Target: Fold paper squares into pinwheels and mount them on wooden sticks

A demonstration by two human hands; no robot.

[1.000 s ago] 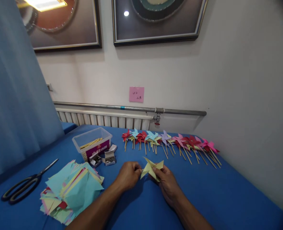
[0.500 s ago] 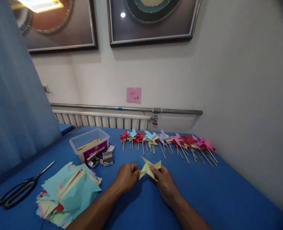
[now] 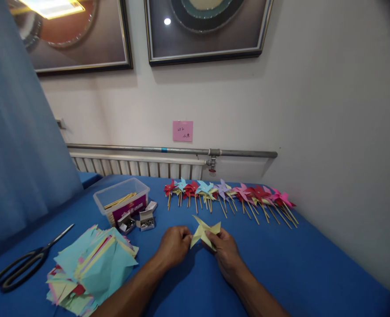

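A pale yellow paper pinwheel [image 3: 201,232], its blades folded in, is held up over the blue table. My right hand [image 3: 226,251] grips it from the right, thumb pressed on its middle. At its left blade is my left hand [image 3: 175,245], fingers curled and pinched together. Whatever lies between those left fingertips is hidden. Beyond my hands, a row of finished pinwheels [image 3: 223,188] on thin sticks lies along the table's back, in red, blue, purple, pink and yellow. Two small open boxes of metal pins [image 3: 146,223] stand left of my hands.
A clear plastic tub [image 3: 97,200] with wooden sticks [image 3: 120,200] stands behind the pin boxes. Front left, a messy pile of coloured paper [image 3: 107,268] lies near black-handled scissors [image 3: 26,264]. A blue curtain [image 3: 23,132] hangs at the left; a wall [image 3: 330,132] bounds the right.
The whole view has shifted slightly. Both hands keep almost the same pose around the yellow pinwheel, and nothing has been let go.
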